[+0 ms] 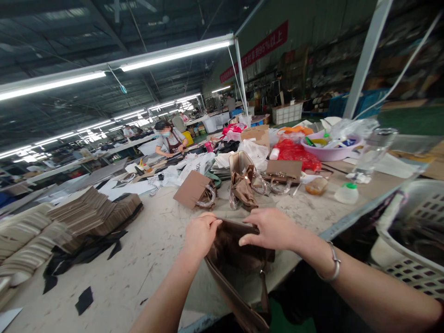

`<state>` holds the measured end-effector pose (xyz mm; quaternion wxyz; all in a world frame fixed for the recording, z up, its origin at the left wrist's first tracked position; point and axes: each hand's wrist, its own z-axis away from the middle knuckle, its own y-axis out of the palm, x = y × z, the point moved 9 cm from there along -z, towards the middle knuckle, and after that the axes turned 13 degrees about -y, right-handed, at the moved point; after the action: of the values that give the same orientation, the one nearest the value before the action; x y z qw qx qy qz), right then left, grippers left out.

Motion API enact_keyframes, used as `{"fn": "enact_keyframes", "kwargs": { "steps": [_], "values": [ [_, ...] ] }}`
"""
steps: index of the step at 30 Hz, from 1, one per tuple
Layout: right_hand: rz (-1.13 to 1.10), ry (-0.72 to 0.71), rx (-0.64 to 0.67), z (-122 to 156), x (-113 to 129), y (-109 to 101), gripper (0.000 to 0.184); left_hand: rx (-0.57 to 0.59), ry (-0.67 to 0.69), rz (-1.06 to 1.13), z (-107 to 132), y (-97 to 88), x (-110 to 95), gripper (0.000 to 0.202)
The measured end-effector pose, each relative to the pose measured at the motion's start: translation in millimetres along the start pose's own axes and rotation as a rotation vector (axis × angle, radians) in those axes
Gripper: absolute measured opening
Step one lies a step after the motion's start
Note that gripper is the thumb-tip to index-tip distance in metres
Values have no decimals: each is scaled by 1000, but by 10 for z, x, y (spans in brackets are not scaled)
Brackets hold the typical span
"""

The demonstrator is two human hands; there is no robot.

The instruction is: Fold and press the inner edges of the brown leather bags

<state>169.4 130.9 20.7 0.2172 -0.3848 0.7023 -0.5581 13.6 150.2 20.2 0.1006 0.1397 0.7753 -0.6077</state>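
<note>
A brown handbag stands tilted at the near edge of the work table, its mouth facing me and its dark lining showing. My left hand pinches the far left part of its rim between thumb and fingers. At the far right of the rim is my right hand, thumb inside the mouth and fingers curled over the edge. A narrow strap hangs on the bag's right side. Just beyond my hands lie brown bag pieces with plastic-wrapped handles, among them a flat brown panel and a crumpled brown lining.
Stacked brown panels and black scraps lie left on the table. Toward the right are a purple basin, a green-capped bottle and a white plastic basket. A person works across the table.
</note>
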Motion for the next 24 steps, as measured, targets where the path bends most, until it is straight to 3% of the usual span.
{"fn": "enact_keyframes", "kwargs": {
  "steps": [5, 9, 18, 23, 24],
  "values": [
    [108, -18, 33, -311, 97, 110, 46, 8, -4, -14, -7, 5, 13, 23],
    [131, -17, 62, -404, 114, 225, 34, 12, 12, 21, 2, 7, 39, 20],
    [41, -79, 90, -428, 117, 182, 57, 1, 23, 73, 2, 7, 66, 19],
    [101, -56, 86, -603, 136, 161, 32, -29, -3, 112, 75, -62, 106, 14],
    [105, -51, 86, -611, 132, 157, 32, -24, -21, 117, 96, -79, 150, 21]
  ]
}}
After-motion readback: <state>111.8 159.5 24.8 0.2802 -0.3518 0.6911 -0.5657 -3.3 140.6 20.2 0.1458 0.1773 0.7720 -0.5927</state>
